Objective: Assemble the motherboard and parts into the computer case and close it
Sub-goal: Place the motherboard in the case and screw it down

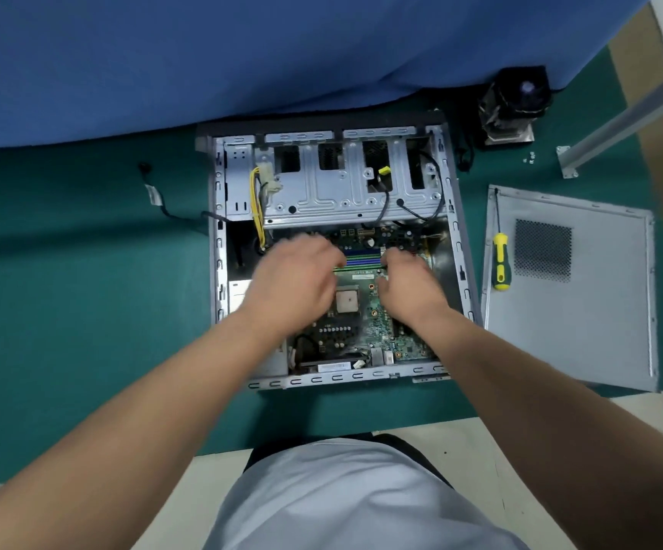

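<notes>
My left hand point(296, 279) and right hand point(411, 285) reached into the open computer case point(218, 248), fingers bent down at either end of the memory slots point(363, 258) on the motherboard point(377, 327); whether they gripped anything I could not tell; the board lay flat inside the case on the green mat point(83, 291); the side panel point(584, 311) lay just right of the case, a yellow screwdriver point(501, 264) on it; a cooler fan point(514, 109) stood beyond.

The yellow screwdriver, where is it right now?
In the head view, the yellow screwdriver lies on the left edge of the grey side panel, just right of the open computer case, untouched by either hand.
</notes>
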